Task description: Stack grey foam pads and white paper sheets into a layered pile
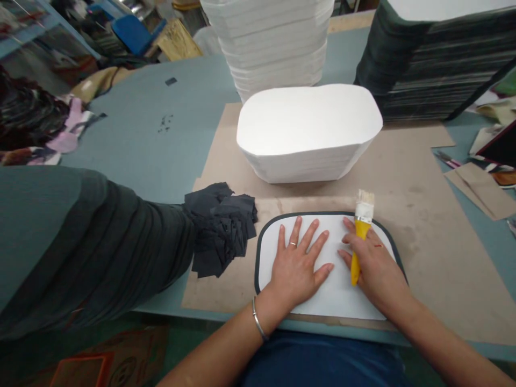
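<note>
- Left hand (pixel 296 269): palm down, fingers spread wide, pressed flat, holding nothing.
- Right hand (pixel 373 263): closed round the yellow-handled flat brush with pale bristles (pixel 363 230), bristles pointing away from the wearer; fingertips on the same panel.
- White, round-cornered oblong panel (pixel 336 295): directly under both hands, lying on a dark grey-green fabric sheet (pixel 314 213).
- Condition of this piece: panel laid on and, by appearance, centred; narrow dark margin bare, flat and unfolded at the far edge and both sides. Near edge partly hidden; adhesive cannot be confirmed.
- Low stack of white oblong panels (pixel 308 121): just beyond the hands; taller white stack (pixel 278 43) behind it. Both seemingly awaiting use.
- Tall leaning stack of dark green fabric sheets (pixel 133 231): left of the left hand; apparently unused stock.
- Thick dark stack topped with white (pixel 423 70): beyond the right hand; probably pieces already paired, suggesting many done and many left.
</note>
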`<state>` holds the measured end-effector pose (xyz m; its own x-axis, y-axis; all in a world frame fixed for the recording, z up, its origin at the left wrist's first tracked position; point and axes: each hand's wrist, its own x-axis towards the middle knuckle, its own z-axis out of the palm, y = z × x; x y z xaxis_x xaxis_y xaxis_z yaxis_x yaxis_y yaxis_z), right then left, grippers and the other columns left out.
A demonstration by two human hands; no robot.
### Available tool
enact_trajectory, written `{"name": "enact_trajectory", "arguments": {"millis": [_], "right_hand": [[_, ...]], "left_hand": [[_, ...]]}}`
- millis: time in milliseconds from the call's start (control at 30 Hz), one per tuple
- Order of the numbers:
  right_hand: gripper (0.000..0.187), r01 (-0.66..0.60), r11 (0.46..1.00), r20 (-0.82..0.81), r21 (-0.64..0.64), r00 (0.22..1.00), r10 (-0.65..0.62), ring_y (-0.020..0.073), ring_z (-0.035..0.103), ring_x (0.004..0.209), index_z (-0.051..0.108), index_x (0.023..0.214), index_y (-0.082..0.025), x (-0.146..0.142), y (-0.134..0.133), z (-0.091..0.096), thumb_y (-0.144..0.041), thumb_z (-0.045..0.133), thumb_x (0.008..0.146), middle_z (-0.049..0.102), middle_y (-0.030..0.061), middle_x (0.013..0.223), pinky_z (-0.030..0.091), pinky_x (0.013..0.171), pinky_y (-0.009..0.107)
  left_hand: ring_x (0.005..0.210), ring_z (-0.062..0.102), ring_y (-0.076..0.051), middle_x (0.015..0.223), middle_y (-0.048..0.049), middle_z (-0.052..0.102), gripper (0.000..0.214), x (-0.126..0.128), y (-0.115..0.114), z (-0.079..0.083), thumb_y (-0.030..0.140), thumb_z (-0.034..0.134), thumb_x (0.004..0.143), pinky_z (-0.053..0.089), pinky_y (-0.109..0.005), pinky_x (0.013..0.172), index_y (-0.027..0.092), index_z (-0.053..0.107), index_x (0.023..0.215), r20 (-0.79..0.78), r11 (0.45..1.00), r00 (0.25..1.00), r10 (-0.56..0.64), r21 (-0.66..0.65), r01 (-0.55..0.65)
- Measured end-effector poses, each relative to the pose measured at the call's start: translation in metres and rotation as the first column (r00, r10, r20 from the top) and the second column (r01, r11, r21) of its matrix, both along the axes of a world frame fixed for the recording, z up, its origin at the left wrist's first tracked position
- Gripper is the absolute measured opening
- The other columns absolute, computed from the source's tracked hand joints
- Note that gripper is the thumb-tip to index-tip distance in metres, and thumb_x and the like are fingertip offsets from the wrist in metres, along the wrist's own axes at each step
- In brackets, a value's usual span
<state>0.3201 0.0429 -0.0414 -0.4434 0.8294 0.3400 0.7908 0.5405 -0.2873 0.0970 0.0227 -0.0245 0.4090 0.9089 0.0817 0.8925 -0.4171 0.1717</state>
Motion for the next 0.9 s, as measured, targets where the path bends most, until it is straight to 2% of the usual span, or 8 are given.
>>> {"name": "enact_trajectory", "arguments": {"millis": [133,233,367,467,533,633,767,900], "right_hand": [[0.015,-0.045,0.999,-0.054,0.011,0.997,0.046,0.038,0.049,0.144,0.052,0.108,-0.019,-0.006,0.005,-0.018,-0.033,0.054,0.103,0.047,0.0199,0.158,0.044,0.114,0.066],[0.017,-0.028,1.0,-0.101,-0.008,0.994,0.027,0.0376,0.051,0.142,0.054,0.112,-0.02,-0.005,0.0,-0.017,-0.034,0.056,0.103,0.049,0.0188,0.157,0.05,0.109,0.063],[0.031,-0.016,0.998,-0.197,-0.06,0.98,0.004,0.028,0.067,0.121,0.054,0.134,-0.021,0.003,-0.006,0.017,-0.033,0.05,0.106,0.064,0.0156,0.139,0.06,0.094,0.045],[0.038,-0.03,0.999,-0.232,-0.023,0.972,0.024,0.0231,0.071,0.102,0.057,0.14,-0.024,0.016,0.002,0.056,-0.038,0.051,0.105,0.072,0.0092,0.115,0.057,0.084,0.037],[0.031,0.003,0.999,-0.296,-0.037,0.955,-0.014,0.0208,0.07,0.095,0.066,0.127,-0.024,0.02,0.015,0.079,-0.04,0.051,0.105,0.072,0.0073,0.107,0.054,0.082,0.034],[0.03,0.046,0.978,-0.429,-0.206,0.894,-0.132,0.0176,0.069,0.085,0.071,0.097,-0.023,0.005,0.036,0.094,-0.044,0.051,0.105,0.072,0.004,0.091,0.052,0.077,0.029],[0.036,-0.015,0.925,-0.447,-0.379,0.878,-0.169,0.0167,0.069,0.073,0.07,0.084,-0.023,-0.035,0.05,0.087,-0.054,0.06,0.099,0.071,0.0011,0.078,0.05,0.067,0.027],[0.041,0.053,0.949,-0.311,-0.311,0.938,-0.154,0.0169,0.066,0.065,0.069,0.081,-0.023,-0.03,0.052,0.075,-0.059,0.058,0.097,0.07,0.0013,0.073,0.047,0.064,0.029]], "left_hand": [[0.162,0.01,-0.038,0.175,-0.0078,0.016,0.072,0.002,0.0,-0.002,0.063,0.046,0.101,0.016,-0.071,0.126,0.029,0.033,0.163,0.011,1.0,1.0,0.015,-0.004,-0.015],[0.161,0.011,-0.037,0.174,-0.0106,0.018,0.074,0.004,0.001,-0.003,0.064,0.045,0.101,0.019,-0.07,0.125,0.024,0.034,0.163,0.013,0.999,0.999,0.032,0.004,-0.032],[0.16,0.018,-0.035,0.173,-0.0116,0.025,0.072,0.0,0.0,0.005,0.061,0.041,0.104,0.024,-0.068,0.125,0.018,0.035,0.161,0.038,0.999,0.999,0.035,0.018,-0.036],[0.157,0.029,-0.031,0.168,-0.0132,0.037,0.057,-0.009,-0.006,0.016,0.044,0.044,0.107,0.028,-0.061,0.127,0.014,0.043,0.155,0.089,0.996,0.994,0.068,0.048,-0.073],[0.149,0.042,-0.03,0.158,-0.0135,0.05,0.044,-0.015,-0.011,0.021,0.033,0.05,0.105,0.034,-0.057,0.125,0.015,0.055,0.144,0.122,0.99,0.985,0.124,0.05,-0.131],[0.135,0.055,-0.032,0.144,-0.0118,0.062,0.033,-0.02,-0.016,0.021,0.027,0.06,0.1,0.044,-0.054,0.118,0.018,0.064,0.131,0.138,0.983,0.975,0.176,0.025,-0.181],[0.133,0.055,-0.032,0.142,-0.0096,0.062,0.033,-0.019,-0.018,0.018,0.028,0.062,0.099,0.044,-0.054,0.117,0.02,0.062,0.131,0.143,0.98,0.971,0.192,0.018,-0.196],[0.133,0.053,-0.031,0.14,-0.0094,0.061,0.032,-0.017,-0.019,0.023,0.03,0.063,0.098,0.044,-0.053,0.117,0.02,0.062,0.129,0.133,0.98,0.972,0.195,0.0,-0.197]]}}
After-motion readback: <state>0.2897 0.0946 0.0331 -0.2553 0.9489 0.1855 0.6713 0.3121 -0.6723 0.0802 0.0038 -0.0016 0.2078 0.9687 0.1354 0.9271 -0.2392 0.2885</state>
